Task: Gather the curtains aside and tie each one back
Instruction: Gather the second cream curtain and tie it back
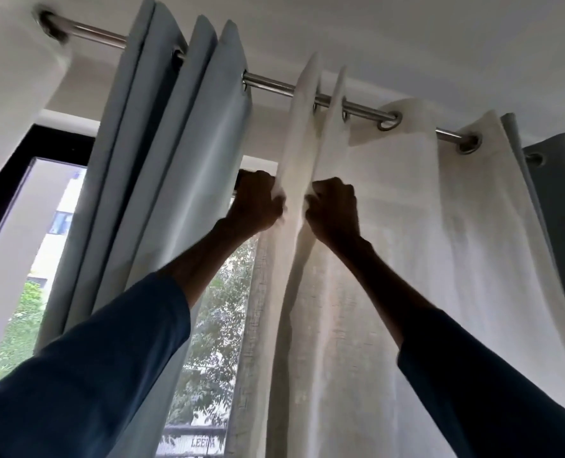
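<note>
A white sheer curtain [423, 259] hangs by metal rings from a steel rod [271, 83] and covers the middle and right of the window. Both my arms reach up to its left folds. My left hand [254, 203] is closed on the curtain's left edge fold. My right hand [335, 209] grips the fold just beside it, a narrow strip of cloth between the two fists. A light blue curtain [162, 180] hangs bunched in pleats at the left of the rod. A grey curtain [558, 206] hangs at the far right.
A black-framed window [7, 180] behind the curtains shows trees and a building outside. A white wall and ceiling [406, 34] close in above the rod. The rod's left bracket [51, 28] sits on the wall.
</note>
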Demonstrator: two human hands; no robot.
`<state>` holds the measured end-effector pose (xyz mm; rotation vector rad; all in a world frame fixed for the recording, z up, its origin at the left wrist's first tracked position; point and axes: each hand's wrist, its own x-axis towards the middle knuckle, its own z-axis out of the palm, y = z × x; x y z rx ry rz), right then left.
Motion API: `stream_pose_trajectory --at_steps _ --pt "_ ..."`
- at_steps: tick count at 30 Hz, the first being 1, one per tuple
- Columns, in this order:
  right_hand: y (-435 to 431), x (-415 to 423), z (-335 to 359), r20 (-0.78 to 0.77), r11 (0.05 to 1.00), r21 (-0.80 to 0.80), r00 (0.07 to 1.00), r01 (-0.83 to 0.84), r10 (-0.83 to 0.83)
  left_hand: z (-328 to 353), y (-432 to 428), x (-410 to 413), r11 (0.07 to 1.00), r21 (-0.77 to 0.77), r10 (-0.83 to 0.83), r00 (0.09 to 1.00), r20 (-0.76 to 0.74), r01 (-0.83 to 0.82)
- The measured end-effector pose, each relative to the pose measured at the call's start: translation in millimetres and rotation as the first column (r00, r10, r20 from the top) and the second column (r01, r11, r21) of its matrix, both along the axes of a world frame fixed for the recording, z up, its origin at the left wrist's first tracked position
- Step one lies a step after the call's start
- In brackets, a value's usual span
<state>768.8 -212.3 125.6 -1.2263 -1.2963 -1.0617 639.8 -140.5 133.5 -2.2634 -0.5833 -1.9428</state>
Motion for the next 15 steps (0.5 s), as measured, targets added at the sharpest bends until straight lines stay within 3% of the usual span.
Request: stream_pose_trajectory --at_steps 3,7,9,11,15 --pt "-13 15 -28 0.004 0.999 0.025 0.999 0.044 -0.044 -18 -4 14 0.978 -0.121 -0.182 0.98 -0.076 0.172" --pt "-15 25 -65 0.039 0.995 0.0 0.994 0.101 -0.101 -35 -5 33 0.999 0.029 0.042 0.988 -0.151 -0.038" --pt "-15 27 -79 0.052 0.992 -0.008 0.991 0.128 -0.127 -41 -9 44 1.0 0.027 0.011 0.975 -0.22 -0.005" --pt "-17 29 -87 0.057 0.992 0.04 0.991 0.12 -0.123 -48 -14 51 0.997 -0.016 -0.078 0.965 -0.251 0.076" --pt "-22 38 -94 0.067 0.989 0.064 0.988 0.133 -0.137 -58 -28 59 0.863 -0.325 -0.426 0.903 -0.054 0.388"
